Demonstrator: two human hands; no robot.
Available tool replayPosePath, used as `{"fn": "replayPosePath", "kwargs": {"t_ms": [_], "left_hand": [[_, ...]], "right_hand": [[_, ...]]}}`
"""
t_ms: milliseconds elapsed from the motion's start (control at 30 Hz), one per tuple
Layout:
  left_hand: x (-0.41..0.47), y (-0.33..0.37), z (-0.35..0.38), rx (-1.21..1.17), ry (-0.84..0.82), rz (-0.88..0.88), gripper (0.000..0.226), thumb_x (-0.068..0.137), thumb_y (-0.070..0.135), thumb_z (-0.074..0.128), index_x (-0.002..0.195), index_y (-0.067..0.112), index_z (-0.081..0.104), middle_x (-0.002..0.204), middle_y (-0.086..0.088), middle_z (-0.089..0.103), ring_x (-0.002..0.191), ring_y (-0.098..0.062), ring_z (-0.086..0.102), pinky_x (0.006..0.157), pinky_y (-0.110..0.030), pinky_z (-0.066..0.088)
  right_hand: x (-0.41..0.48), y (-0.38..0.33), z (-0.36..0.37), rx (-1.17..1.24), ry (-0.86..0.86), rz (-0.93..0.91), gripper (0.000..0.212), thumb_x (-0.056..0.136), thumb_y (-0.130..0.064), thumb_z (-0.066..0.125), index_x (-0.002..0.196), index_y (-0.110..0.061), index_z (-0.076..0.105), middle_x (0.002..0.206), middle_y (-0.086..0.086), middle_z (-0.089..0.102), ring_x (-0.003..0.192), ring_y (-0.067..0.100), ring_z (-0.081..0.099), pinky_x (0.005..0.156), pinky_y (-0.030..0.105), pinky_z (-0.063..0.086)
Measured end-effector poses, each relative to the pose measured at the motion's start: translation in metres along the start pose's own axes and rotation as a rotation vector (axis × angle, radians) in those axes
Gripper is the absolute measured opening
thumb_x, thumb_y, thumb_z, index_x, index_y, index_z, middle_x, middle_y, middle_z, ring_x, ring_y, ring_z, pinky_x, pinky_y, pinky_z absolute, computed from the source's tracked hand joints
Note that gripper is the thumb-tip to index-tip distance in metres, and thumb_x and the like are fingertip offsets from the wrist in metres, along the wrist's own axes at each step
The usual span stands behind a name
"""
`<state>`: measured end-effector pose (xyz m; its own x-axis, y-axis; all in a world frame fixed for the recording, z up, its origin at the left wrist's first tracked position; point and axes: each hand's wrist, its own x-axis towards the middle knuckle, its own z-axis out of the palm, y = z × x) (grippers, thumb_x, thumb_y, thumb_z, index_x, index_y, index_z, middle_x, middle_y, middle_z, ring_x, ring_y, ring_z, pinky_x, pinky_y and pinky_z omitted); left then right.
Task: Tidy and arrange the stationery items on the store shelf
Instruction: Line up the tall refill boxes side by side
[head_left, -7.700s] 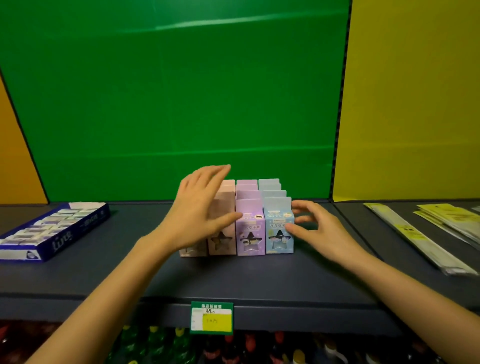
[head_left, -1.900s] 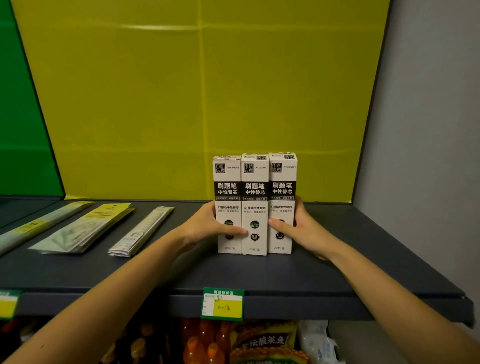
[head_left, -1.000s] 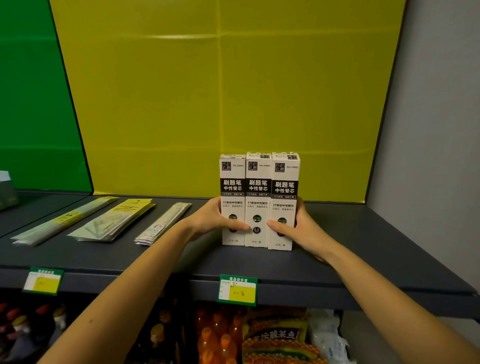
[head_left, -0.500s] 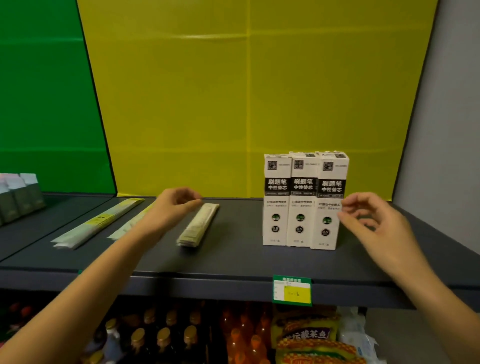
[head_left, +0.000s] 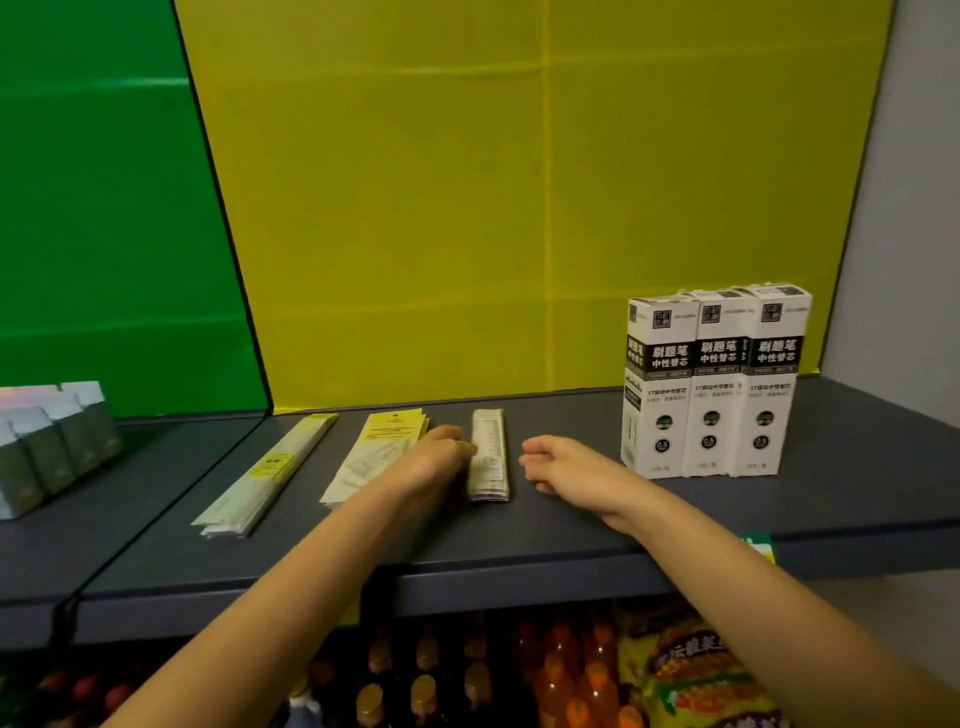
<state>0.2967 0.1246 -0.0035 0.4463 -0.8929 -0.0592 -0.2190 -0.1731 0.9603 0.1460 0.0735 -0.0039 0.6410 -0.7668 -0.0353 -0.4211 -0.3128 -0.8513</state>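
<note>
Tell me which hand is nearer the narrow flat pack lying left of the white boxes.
Left. The left hand is against the left edge of the narrow pack; the right hand is apart from it, to its right.

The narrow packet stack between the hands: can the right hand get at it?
Probably yes. The right hand sits just right of the narrow packet stack, with only bare shelf between; the left hand is at its other side.

Dim, soft blur, edges warped.
</note>
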Motion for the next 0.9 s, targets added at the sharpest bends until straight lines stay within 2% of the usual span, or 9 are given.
{"fn": "replayPosePath", "kwargs": {"t_ms": [67,167,300,367,500,600,700,767,900], "left_hand": [[0.0,0.0,0.01,-0.016,-0.015,-0.017,0.039,0.091,-0.003,0.041,0.129,-0.006,0.04,0.13,-0.027,0.05,0.105,-0.031,0.057,0.079,-0.028,0.044],[0.006,-0.004,0.018,-0.056,-0.062,-0.003,0.041,0.091,-0.004,0.037,0.132,-0.003,0.038,0.129,-0.023,0.052,0.107,-0.031,0.056,0.076,-0.03,0.047],[0.006,-0.005,0.02,-0.091,-0.069,0.001,0.043,0.089,-0.005,0.036,0.132,-0.002,0.037,0.129,-0.024,0.053,0.11,-0.034,0.056,0.079,-0.032,0.047],[0.004,-0.003,0.019,-0.079,-0.077,0.004,0.043,0.09,-0.004,0.036,0.132,-0.002,0.037,0.129,-0.024,0.053,0.107,-0.033,0.057,0.077,-0.032,0.047],[-0.003,0.001,0.012,0.0,-0.059,0.011,0.041,0.092,0.002,0.038,0.133,0.0,0.034,0.136,-0.022,0.047,0.121,-0.033,0.051,0.095,-0.039,0.044],[-0.01,0.002,-0.006,0.14,0.061,0.147,0.046,0.092,0.01,0.043,0.138,0.007,0.033,0.144,-0.012,0.04,0.131,-0.026,0.041,0.105,-0.035,0.034],[-0.008,0.003,-0.041,0.108,0.24,0.226,0.035,0.092,0.005,0.042,0.126,0.005,0.047,0.134,-0.013,0.05,0.122,-0.022,0.046,0.095,-0.027,0.035],[-0.005,0.002,-0.066,0.053,0.305,0.186,0.032,0.092,0.004,0.041,0.124,0.005,0.049,0.13,-0.012,0.052,0.113,-0.019,0.048,0.087,-0.026,0.035],[0.006,-0.013,-0.098,0.053,0.29,0.02,0.039,0.09,0.005,0.043,0.128,-0.003,0.044,0.135,-0.023,0.047,0.123,-0.035,0.046,0.092,-0.039,0.041]], "right_hand": [[0.013,-0.003,0.011,0.019,0.053,0.051,0.04,0.094,-0.012,0.042,0.133,-0.002,0.042,0.121,0.013,0.057,0.112,0.023,0.054,0.104,0.039,0.041],[0.023,-0.007,0.023,0.046,0.084,0.066,0.032,0.092,-0.005,0.04,0.12,0.0,0.054,0.087,0.003,0.06,0.079,0.013,0.055,0.077,0.029,0.044],[0.025,-0.008,0.032,0.082,0.071,0.061,0.036,0.091,-0.002,0.038,0.122,-0.007,0.054,0.117,0.011,0.065,0.107,0.024,0.061,0.098,0.038,0.047],[0.024,-0.01,0.032,0.065,0.075,0.056,0.037,0.091,-0.001,0.037,0.124,-0.009,0.053,0.121,0.01,0.062,0.11,0.024,0.059,0.098,0.036,0.047],[0.026,-0.012,0.029,0.055,0.045,0.059,0.035,0.091,-0.003,0.04,0.123,-0.009,0.052,0.125,0.009,0.061,0.11,0.024,0.059,0.097,0.036,0.047],[0.026,-0.021,0.028,0.005,0.127,-0.003,0.039,0.092,-0.006,0.039,0.13,-0.01,0.044,0.134,0.008,0.052,0.118,0.026,0.053,0.096,0.032,0.044],[0.025,-0.038,0.034,0.018,0.11,-0.069,0.049,0.096,-0.01,0.036,0.144,-0.01,0.027,0.15,0.008,0.033,0.136,0.021,0.035,0.108,0.031,0.03],[0.024,-0.052,0.044,0.072,0.043,-0.089,0.051,0.097,-0.01,0.035,0.146,-0.008,0.02,0.154,0.007,0.025,0.141,0.018,0.026,0.111,0.027,0.023],[0.03,-0.075,0.076,0.155,-0.029,-0.062,0.043,0.097,-0.005,0.035,0.14,-0.004,0.03,0.144,0.004,0.038,0.136,0.017,0.034,0.104,0.023,0.028]]}}
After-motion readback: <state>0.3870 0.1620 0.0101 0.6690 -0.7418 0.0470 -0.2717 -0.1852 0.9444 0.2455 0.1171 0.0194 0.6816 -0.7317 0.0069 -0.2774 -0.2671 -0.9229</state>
